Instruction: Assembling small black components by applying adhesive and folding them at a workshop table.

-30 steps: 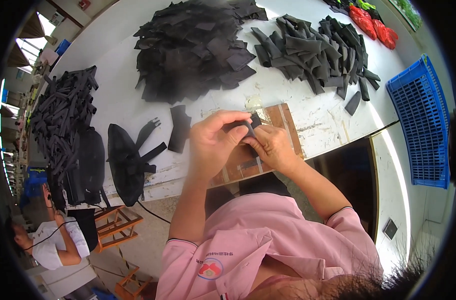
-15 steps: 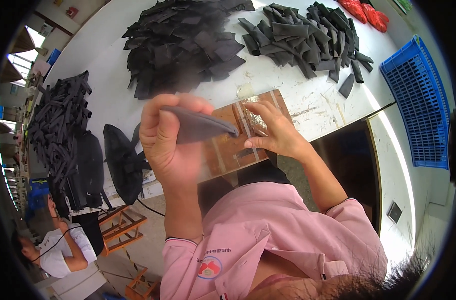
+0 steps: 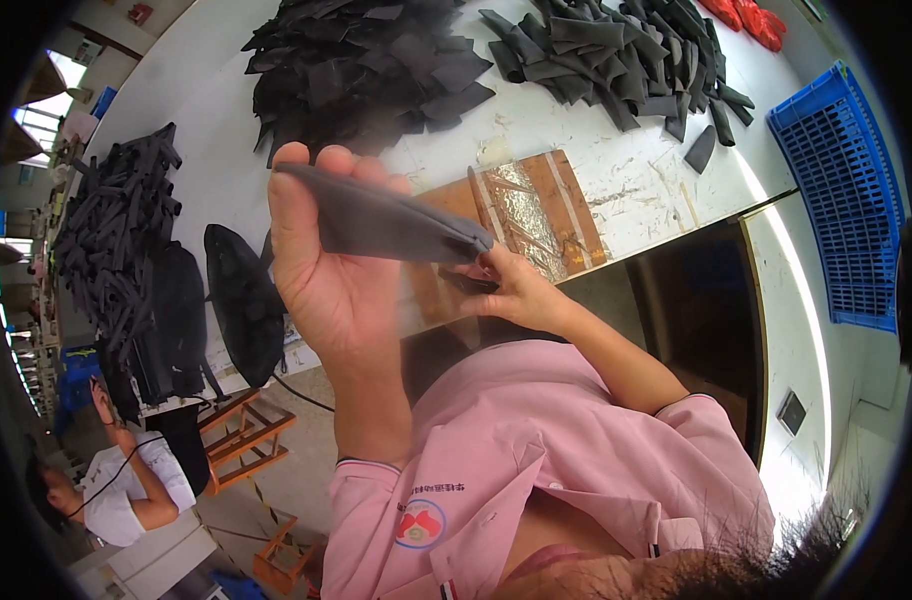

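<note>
A dark grey fabric piece (image 3: 386, 215), folded and tapering toward one end, is held up above the table. My left hand (image 3: 331, 280) is closed on its left end, with the thumb in front and the fingertips behind the upper edge. At the opposite end, my right hand (image 3: 521, 293) pinches the fabric near its corner; part of those fingers is hidden by the piece. Below both hands lies a brown wooden board (image 3: 581, 205) with strips of clear tape and a shiny patch across it.
Flat dark pieces (image 3: 366, 80) form a heap at the back, and rolled dark pieces (image 3: 606, 60) another beside it. Narrow dark strips (image 3: 116, 220) pile up at left. A blue plastic basket (image 3: 841, 190) stands at right. A co-worker (image 3: 126, 490) sits at lower left near a wooden stool (image 3: 246, 440).
My right hand has come left from open air to the fabric's right end and taken hold of it. My left hand has risen slightly, and the piece now shows more broadly.
</note>
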A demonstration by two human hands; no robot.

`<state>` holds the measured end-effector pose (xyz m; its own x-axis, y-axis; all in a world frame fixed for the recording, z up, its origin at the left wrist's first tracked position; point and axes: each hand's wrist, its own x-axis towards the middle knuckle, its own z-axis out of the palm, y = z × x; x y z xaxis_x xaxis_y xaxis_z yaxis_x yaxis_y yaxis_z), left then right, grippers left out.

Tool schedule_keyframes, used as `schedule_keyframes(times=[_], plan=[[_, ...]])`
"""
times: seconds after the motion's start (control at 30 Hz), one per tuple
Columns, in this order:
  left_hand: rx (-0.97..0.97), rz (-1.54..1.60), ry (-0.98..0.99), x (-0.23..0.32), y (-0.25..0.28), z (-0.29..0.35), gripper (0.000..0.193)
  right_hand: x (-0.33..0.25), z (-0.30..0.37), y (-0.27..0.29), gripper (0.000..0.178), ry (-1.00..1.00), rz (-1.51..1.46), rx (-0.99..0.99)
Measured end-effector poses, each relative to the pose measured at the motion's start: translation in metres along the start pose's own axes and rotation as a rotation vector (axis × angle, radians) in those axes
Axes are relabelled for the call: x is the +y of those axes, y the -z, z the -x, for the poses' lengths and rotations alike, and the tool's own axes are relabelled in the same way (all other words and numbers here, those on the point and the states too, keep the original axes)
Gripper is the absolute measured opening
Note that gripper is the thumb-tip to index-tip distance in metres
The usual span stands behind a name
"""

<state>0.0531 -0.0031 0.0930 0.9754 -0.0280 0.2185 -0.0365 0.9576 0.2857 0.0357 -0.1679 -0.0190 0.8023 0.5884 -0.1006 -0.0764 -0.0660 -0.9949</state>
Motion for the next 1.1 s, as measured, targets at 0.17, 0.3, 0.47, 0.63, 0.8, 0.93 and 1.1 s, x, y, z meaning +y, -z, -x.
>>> schedule_keyframes(times=[0.17, 0.3, 0.47, 0.63, 0.8, 0.93, 1.1], plan=[[0.010, -0.053, -0.099, 0.024, 0.010, 0.010, 0.022, 0.011, -0.003, -0.004, 0.026, -0.132, -0.363, 0.069], [0.409, -0.819, -0.495, 0.055, 0.047, 0.013, 0.026, -0.003, -0.001, 0.006, 0.015, -0.268, -0.647, 0.071], [0.641, -1.536, -0.560, 0.043, 0.114, 0.044, 0.031, -0.005, -0.023, -0.018, 0.015, -0.404, -0.945, 0.054], [0.690, -0.983, -0.070, 0.012, 0.085, 0.115, 0.024, 0.009, -0.036, -0.031, 0.015, -0.409, -1.070, 0.159], [0.608, -0.934, 0.079, 0.000, 0.075, 0.117, 0.017, 0.014, -0.039, -0.049, 0.015, -0.411, -1.120, 0.205], [0.658, -0.884, 0.061, -0.001, 0.080, 0.110, 0.014, 0.012, -0.037, -0.053, 0.016, -0.416, -1.091, 0.145], [0.682, -0.877, 0.096, -0.003, 0.085, 0.108, 0.008, 0.017, -0.034, -0.054, 0.018, -0.399, -1.131, 0.111]])
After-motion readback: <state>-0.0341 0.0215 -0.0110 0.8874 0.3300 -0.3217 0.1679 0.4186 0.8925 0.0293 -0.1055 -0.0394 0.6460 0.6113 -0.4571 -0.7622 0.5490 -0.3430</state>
